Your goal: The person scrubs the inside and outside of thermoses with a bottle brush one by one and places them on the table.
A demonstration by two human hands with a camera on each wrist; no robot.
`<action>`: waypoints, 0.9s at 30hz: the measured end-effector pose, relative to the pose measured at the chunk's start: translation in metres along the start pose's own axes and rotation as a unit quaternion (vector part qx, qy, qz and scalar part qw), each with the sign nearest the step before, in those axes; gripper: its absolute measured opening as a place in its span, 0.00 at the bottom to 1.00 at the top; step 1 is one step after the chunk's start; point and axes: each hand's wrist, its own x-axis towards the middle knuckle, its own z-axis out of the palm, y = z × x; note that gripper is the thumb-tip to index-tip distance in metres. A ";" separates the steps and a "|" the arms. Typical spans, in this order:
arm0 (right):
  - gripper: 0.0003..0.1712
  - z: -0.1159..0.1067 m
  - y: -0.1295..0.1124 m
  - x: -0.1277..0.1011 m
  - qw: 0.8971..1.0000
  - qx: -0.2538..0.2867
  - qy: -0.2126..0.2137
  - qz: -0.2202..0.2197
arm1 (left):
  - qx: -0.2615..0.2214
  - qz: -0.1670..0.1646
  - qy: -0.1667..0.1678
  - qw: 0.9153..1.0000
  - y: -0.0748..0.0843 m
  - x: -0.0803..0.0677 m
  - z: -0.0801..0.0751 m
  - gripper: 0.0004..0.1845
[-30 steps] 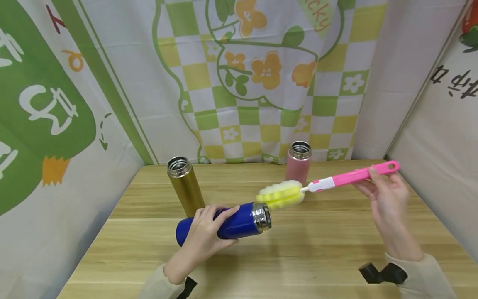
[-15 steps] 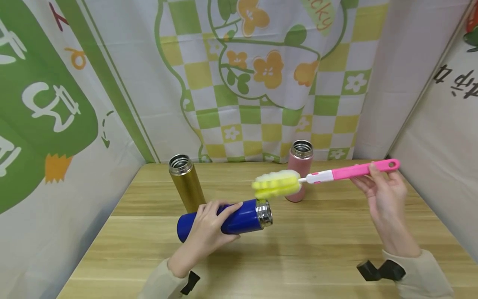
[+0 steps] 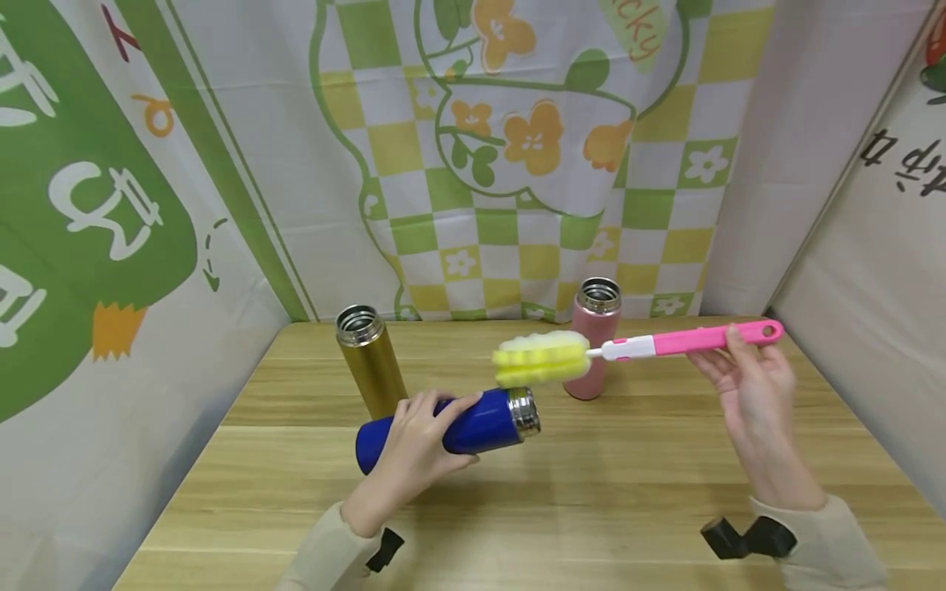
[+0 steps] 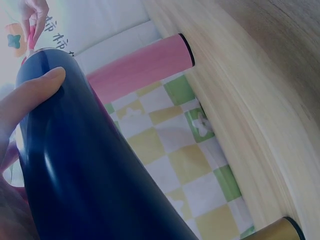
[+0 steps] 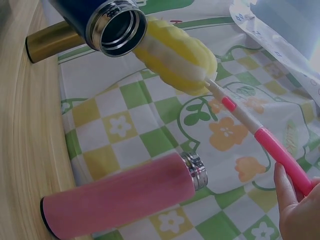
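My left hand grips a blue flask held sideways above the table, its steel mouth pointing right. In the left wrist view my fingers wrap the dark blue body. My right hand pinches the pink handle of a bottle brush. Its yellow and white sponge head hangs just above the flask's mouth. The right wrist view shows the sponge beside the open mouth, outside it.
A gold flask stands open at the back left of the wooden table. A pink flask stands open at the back middle, behind the sponge. Printed cloth walls close in the table on three sides.
The brush has moved left and up a little, so the sponge now sits above the flask's mouth. The blue flask has risen slightly in my left hand.
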 end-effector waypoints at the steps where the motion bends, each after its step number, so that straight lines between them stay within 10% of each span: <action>1: 0.04 0.000 0.000 0.000 1.000 0.003 -0.001 0.002 | -0.001 -0.002 -0.002 1.000 0.000 0.001 0.000 0.40; 27: 0.05 -0.021 -0.014 -0.006 0.998 -0.007 -0.051 0.045 | -0.028 -0.069 -0.013 0.997 -0.005 0.009 0.000 0.41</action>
